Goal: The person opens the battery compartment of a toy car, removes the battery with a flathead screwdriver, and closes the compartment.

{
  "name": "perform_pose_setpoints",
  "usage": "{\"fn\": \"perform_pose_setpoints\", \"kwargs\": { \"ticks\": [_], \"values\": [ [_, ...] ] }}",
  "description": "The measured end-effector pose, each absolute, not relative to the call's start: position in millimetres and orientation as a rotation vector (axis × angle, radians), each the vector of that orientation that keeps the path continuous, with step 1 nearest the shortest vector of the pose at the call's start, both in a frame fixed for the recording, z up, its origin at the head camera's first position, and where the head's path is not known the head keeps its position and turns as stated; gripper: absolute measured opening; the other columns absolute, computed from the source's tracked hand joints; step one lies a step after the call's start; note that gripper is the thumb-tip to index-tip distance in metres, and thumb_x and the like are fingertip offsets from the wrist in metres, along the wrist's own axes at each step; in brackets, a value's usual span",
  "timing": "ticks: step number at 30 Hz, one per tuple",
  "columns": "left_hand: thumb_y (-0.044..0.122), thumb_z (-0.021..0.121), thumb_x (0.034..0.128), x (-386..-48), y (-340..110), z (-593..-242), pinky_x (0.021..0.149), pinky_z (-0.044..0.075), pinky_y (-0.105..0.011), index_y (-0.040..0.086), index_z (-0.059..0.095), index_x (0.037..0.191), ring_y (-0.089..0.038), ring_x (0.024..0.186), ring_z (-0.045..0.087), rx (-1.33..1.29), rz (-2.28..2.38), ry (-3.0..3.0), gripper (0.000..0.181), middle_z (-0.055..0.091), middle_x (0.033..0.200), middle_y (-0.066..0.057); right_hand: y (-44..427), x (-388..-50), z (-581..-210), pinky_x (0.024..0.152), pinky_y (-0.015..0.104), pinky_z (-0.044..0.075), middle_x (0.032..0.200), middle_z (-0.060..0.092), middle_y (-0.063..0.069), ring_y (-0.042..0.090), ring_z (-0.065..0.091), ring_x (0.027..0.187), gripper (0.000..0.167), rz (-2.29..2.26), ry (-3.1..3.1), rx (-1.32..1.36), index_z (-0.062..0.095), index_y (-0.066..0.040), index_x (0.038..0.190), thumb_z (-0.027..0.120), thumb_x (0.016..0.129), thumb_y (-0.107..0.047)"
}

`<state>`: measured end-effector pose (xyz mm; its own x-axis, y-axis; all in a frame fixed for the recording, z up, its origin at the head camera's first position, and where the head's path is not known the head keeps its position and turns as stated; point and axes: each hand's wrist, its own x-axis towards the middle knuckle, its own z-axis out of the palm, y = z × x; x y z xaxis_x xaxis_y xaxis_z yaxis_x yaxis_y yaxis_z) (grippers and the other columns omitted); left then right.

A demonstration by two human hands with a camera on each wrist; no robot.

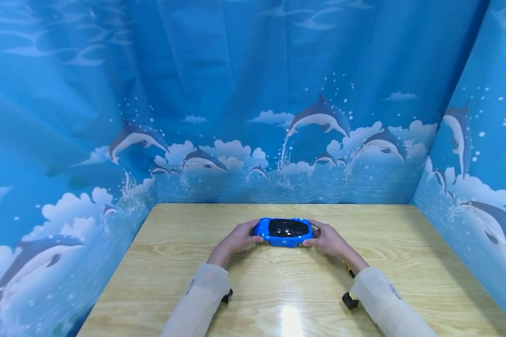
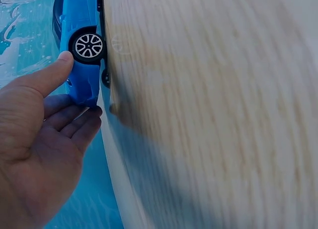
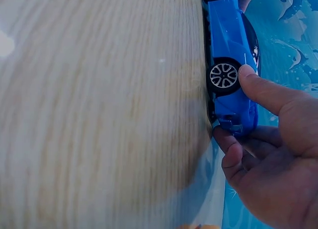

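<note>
A glossy blue toy car [image 1: 285, 232] with a black roof lies sideways between the two hands, at or just above the tabletop; the exact contact is hard to tell. The left hand [image 1: 239, 237] grips its left end. In the left wrist view the thumb presses beside a silver-spoked wheel [image 2: 89, 45], and the fingers curl around the end. The right hand [image 1: 326, 238] holds the opposite end, its thumb above the other wheel [image 3: 223, 76] in the right wrist view and its fingers around the bumper.
The light wood-grain table [image 1: 286, 281] has a glossy surface with a bright reflection near its front. A blue curtain [image 1: 253, 93] printed with dolphins stands behind it and along both sides. Small black devices [image 1: 350, 300] sit at the wrists.
</note>
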<state>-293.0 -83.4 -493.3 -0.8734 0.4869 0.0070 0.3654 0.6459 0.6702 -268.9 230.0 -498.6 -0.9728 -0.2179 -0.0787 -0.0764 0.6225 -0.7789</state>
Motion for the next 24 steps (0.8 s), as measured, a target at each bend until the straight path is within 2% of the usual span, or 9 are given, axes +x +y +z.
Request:
{"fn": "perform_pose_setpoints", "kwargs": {
  "ticks": [7, 15, 24],
  "values": [
    [0.017, 0.070, 0.0996, -288, -83, -492, 0.122, 0.036, -0.046, -0.007, 0.041, 0.153, -0.037, 0.144, 0.042, 0.687, 1.043, 2.679, 0.065, 0.046, 0.154, -0.024, 230, -265, -497, 0.079, 0.037, 0.059, 0.107, 0.071, 0.011, 0.021, 0.066, 0.095, 0.084, -1.307, 2.663, -0.234, 0.042, 0.005, 0.153, 0.086, 0.085, -0.018],
    [0.016, 0.071, 0.0988, -280, -84, -492, 0.121, 0.037, -0.048, -0.007, 0.042, 0.152, -0.038, 0.143, 0.044, 0.701, 1.066, 2.671, 0.064, 0.047, 0.154, -0.024, 229, -259, -497, 0.071, 0.033, 0.057, 0.100, 0.071, 0.008, 0.021, 0.064, 0.090, 0.083, -1.325, 2.653, -0.210, 0.044, 0.003, 0.152, 0.087, 0.084, -0.017],
    [0.016, 0.073, 0.0972, -273, -86, -493, 0.120, 0.037, -0.049, -0.006, 0.044, 0.152, -0.039, 0.142, 0.045, 0.704, 1.070, 2.679, 0.066, 0.048, 0.153, -0.024, 228, -250, -496, 0.067, 0.031, 0.052, 0.100, 0.068, 0.009, 0.021, 0.058, 0.087, 0.084, -1.298, 2.680, -0.208, 0.045, 0.005, 0.151, 0.088, 0.082, -0.016]
  ]
}}
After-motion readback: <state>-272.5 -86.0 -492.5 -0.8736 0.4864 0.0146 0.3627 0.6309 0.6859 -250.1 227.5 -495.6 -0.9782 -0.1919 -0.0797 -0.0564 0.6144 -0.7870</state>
